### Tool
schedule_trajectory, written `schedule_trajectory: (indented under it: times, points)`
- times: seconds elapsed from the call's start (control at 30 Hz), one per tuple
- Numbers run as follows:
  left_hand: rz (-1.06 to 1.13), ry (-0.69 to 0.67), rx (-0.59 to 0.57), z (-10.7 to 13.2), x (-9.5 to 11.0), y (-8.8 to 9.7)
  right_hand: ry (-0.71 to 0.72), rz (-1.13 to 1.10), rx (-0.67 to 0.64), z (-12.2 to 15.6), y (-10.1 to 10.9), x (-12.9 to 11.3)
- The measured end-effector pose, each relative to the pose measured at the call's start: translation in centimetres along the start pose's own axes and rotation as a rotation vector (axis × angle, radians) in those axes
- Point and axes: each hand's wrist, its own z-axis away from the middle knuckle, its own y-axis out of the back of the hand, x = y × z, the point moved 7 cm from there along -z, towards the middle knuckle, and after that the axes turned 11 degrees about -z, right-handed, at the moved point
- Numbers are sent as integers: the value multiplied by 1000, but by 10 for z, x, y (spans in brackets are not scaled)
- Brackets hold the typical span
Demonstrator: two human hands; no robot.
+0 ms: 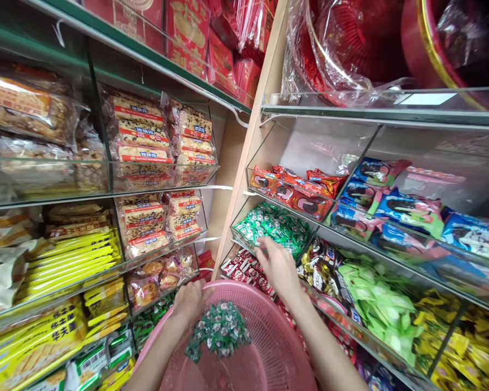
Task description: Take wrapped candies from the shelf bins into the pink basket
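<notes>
My left hand [190, 300] is closed over the far rim of a pink plastic basket [275, 331]. Inside the basket lies a pile of green-wrapped candies [220, 330], gathered toward its left side. My right hand [277, 262] hovers past the basket, in front of a clear shelf bin of green-wrapped candies [269, 220]. Its fingers are bent and apart, and I see nothing held in them. Just below that hand are red-and-white wrapped candies [244, 269], partly covered by it.
On the left, glass shelves carry packaged seeded bars [142, 155] and yellow snack packs [73, 266]. To the right are red cookie packs [297, 187], blue packs [415, 209] and light green packets [377, 296]. A wooden post [246, 136] divides the shelves. Clear bin fronts and glass edges stick out.
</notes>
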Motion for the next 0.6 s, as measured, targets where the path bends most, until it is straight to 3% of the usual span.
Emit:
schedule_trajectory:
  times: [0.1, 0.27, 0.43, 0.6]
  points:
    - [4, 13, 11, 2, -5, 2, -94, 223, -43, -26, 7, 19]
    - [10, 35, 35, 2, -11, 0, -210, 383, -159, -39, -6, 39]
    - [-4, 47, 33, 2, -11, 2, -231, 409, -181, -40, -8, 39]
    - [4, 48, 9, 3, -10, 5, -181, 390, -106, -37, 9, 28]
